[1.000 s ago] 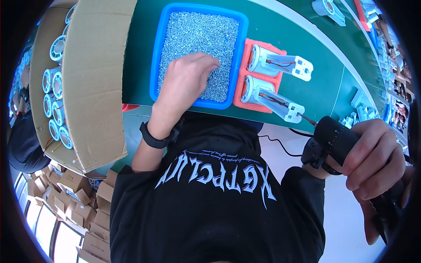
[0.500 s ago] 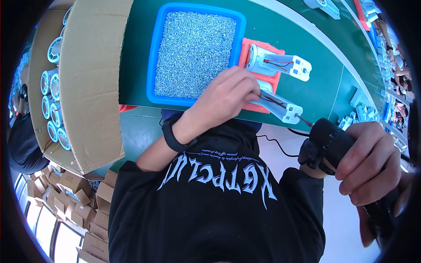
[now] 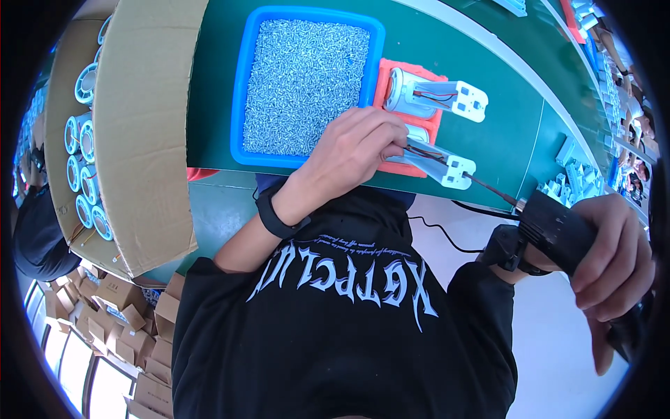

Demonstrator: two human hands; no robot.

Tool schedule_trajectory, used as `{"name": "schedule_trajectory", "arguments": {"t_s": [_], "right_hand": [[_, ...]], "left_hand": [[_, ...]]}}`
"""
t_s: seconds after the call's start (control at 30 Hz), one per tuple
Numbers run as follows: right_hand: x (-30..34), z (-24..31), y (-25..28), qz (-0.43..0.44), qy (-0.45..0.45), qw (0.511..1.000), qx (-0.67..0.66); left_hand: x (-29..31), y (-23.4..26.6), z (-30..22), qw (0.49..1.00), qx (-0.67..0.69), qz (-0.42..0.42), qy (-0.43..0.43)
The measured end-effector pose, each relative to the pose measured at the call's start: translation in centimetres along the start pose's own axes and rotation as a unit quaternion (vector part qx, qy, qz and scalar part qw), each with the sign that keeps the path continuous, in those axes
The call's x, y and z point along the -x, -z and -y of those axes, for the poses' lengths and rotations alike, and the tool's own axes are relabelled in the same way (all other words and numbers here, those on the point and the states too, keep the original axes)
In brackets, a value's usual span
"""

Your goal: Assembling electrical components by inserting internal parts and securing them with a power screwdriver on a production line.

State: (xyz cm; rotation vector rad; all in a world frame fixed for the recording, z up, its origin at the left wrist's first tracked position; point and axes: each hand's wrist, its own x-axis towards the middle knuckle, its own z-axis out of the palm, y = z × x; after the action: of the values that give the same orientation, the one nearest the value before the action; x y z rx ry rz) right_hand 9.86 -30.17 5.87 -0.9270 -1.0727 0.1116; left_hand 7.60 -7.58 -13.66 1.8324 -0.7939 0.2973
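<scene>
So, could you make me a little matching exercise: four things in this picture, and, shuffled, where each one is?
Things:
1. left hand
2. black power driver
3. small silvery screws
4. round-ended parts

Places:
A. inside the cardboard box
B. in the right hand
C. at the nearer white unit
D. in the blue tray

Right pairs: 1-C, 2-B, 3-D, 4-A.

A black wristband [image 3: 273,218] accompanies a black shirt [image 3: 349,363] with pale lettering [image 3: 347,285].
</scene>
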Motion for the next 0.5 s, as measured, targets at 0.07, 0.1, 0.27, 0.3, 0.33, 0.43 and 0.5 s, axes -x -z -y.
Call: {"name": "schedule_trajectory", "arguments": {"t_s": [0.07,0.1,0.27,0.3,0.33,0.43,0.5], "right_hand": [[0.4,0.4,0.1,-0.002,-0.018,1.000,0.012],[0.4,0.5,0.0,-0.004,-0.035,0.999,0.024],[0.4,-1.1,0.3,0.002,0.027,1.000,0.009],[0.4,-1.0,0.2,0.002,0.028,1.000,0.010],[0.4,-0.7,0.0,-0.007,0.011,1.000,0.018],[0.3,-0.5,-0.2,-0.024,-0.022,0.999,0.031],[0.3,-0.6,-0.3,-0.022,-0.020,0.999,0.032]], "left_hand": [[0.0,0.2,0.0,1.000,-0.003,-0.003,-0.005],[0.0,0.3,0.0,1.000,-0.003,-0.005,-0.008],[-0.1,0.8,0.0,1.000,-0.008,-0.003,-0.011],[-0.1,0.9,0.0,1.000,-0.010,0.001,-0.010],[-0.1,0.8,0.0,1.000,-0.010,0.001,-0.010],[-0.1,0.7,-0.2,1.000,-0.013,-0.004,-0.015],[-0.1,0.6,-0.3,1.000,-0.016,-0.008,-0.013]]}}
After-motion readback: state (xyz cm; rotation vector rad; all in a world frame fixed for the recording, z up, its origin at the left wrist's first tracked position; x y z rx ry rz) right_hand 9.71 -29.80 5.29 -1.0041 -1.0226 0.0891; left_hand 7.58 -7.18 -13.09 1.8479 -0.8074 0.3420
